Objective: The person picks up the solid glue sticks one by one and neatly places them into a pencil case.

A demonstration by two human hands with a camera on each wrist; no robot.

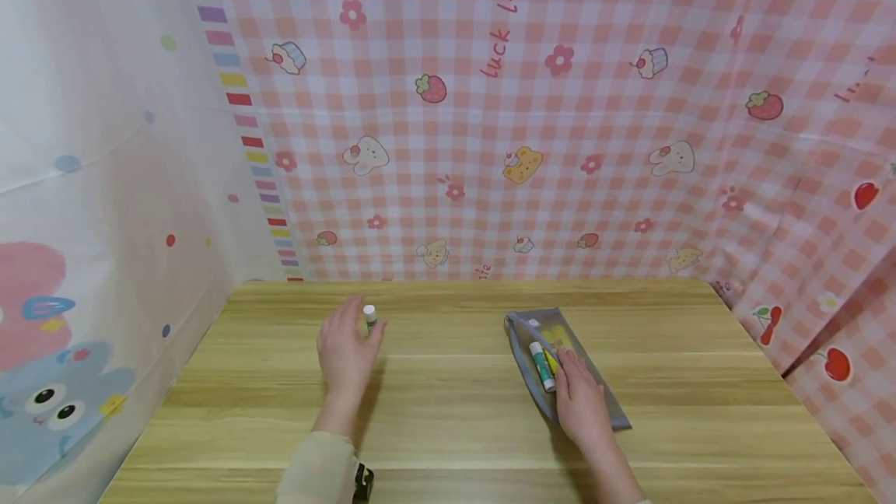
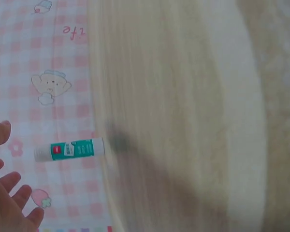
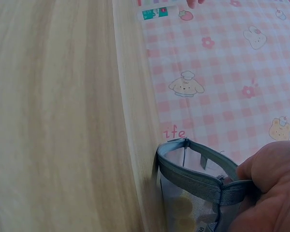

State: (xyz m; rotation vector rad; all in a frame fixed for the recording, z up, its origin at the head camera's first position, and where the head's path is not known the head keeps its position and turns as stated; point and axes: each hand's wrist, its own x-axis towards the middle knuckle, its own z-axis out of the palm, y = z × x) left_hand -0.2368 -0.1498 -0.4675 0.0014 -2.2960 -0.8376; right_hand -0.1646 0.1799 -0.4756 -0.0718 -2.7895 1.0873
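Note:
A glue stick (image 1: 370,318) with a white cap and green label is upright at the left of the table. My left hand (image 1: 348,348) is beside it, thumb and fingers apart; the left wrist view shows a gap between the fingers and the glue stick (image 2: 72,150). With my right hand (image 1: 582,399) I pinch the rim of a grey mesh zip pouch (image 3: 198,183), its mouth standing open. A second glue stick (image 1: 542,366) and something yellow (image 1: 551,362) show within the pouch's outline. My right fingers partly cover the yellow thing.
The wood-grain table (image 1: 448,442) ends at a pink checked curtain (image 1: 455,138) behind. White printed cloth (image 1: 126,177) hangs at the left, and more checked cloth (image 1: 805,201) at the right. A black band (image 1: 362,482) is at my left wrist.

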